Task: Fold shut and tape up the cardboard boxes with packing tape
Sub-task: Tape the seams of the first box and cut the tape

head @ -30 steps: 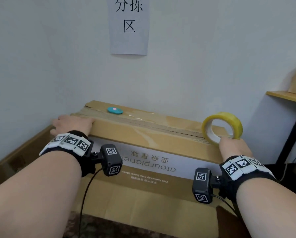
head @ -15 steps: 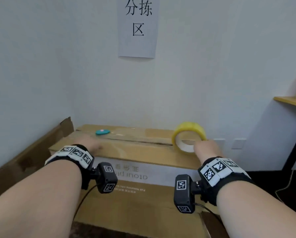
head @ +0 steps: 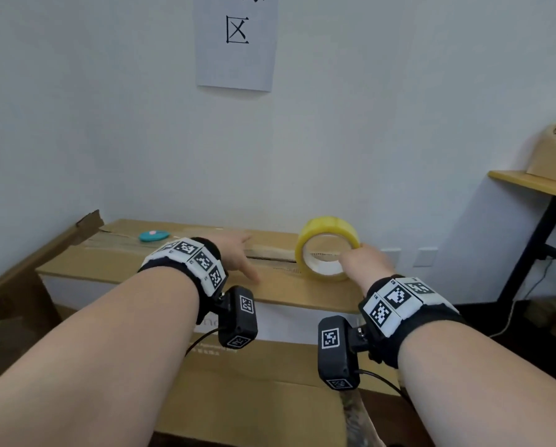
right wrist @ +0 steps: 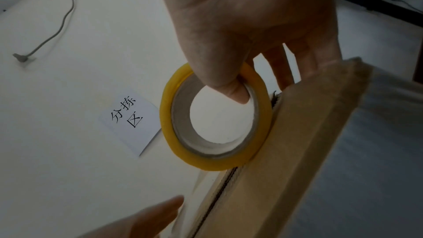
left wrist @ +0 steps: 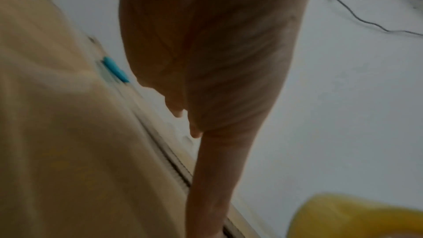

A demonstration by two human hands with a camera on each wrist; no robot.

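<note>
Cardboard box (head: 160, 269): brown, lying with its top flaps folded shut against the white wall; the seam between the flaps runs along the top, and a white label with print shows on the near side.
Tape roll (head: 327, 250): yellow packing tape on a pale core, standing on edge on the box top over the seam, toward the box's right end.
Tape strip: a clear length appears to run from the roll leftward along the seam in the right wrist view; its far end is hard to make out.
Right hand (head: 365, 262): clamped on the roll, thumb hooked inside the core and fingers around the outer rim, as the right wrist view (right wrist: 240, 30) shows.
Left hand (head: 234, 253): flat on the box top just left of the roll, fingers straight and laid along the seam, holding nothing; the left wrist view (left wrist: 206, 52) is blurred but shows the fingers extended over the cardboard.
Teal object (head: 154, 235): small oval thing with a pink spot, lying on the box top near its left end, well apart from both hands.
Paper sign (head: 237, 43): white sheet with black characters, stuck to the wall above the box.
Side shelf (head: 533, 183): wooden top on a black frame at the right, carrying another cardboard box (head: 554, 150).
Loose cardboard (head: 44, 250): a brown flap leaning by the wall at the left of the box.
</note>
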